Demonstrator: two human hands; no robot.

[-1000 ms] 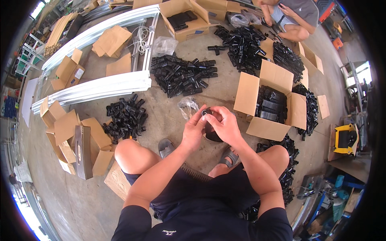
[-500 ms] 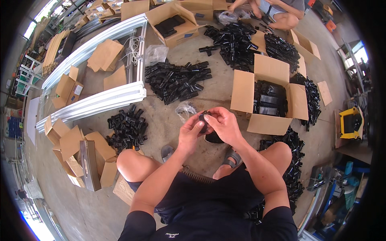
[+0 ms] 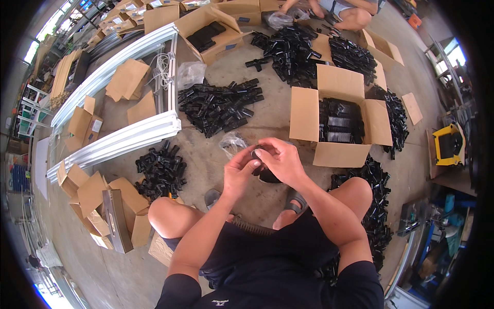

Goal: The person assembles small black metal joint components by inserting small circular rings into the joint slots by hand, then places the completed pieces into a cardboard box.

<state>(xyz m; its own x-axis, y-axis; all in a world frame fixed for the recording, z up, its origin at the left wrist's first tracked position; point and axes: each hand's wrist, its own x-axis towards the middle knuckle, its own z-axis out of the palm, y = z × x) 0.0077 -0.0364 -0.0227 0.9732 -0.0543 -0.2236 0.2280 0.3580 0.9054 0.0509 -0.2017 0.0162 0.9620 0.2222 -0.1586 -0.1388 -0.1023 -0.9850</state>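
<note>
Between both hands, above the floor in front of my knees, I hold a small black part [image 3: 257,168]. Its exact kind is mostly hidden by my fingers. My left hand [image 3: 237,176] pinches it from the left, thumb pointing up toward it. My right hand [image 3: 281,160] closes over it from the right, with the thumb pressed on its top. Just past my left fingers lies a crumpled clear plastic bag [image 3: 231,142]. A dark object [image 3: 269,176] sits on the floor below my right hand, partly covered by it.
Piles of black fittings lie on the floor: at centre [image 3: 218,105], left [image 3: 162,169], far [image 3: 290,51] and right [image 3: 378,211]. An open carton [image 3: 342,154] holds black parts in rows. White metal rails [image 3: 123,138] stretch left. Another person [image 3: 350,16] crouches at the far side.
The black part appears turned and more covered by my fingers. Both hands stay together on it, and the whole view has shifted slightly.
</note>
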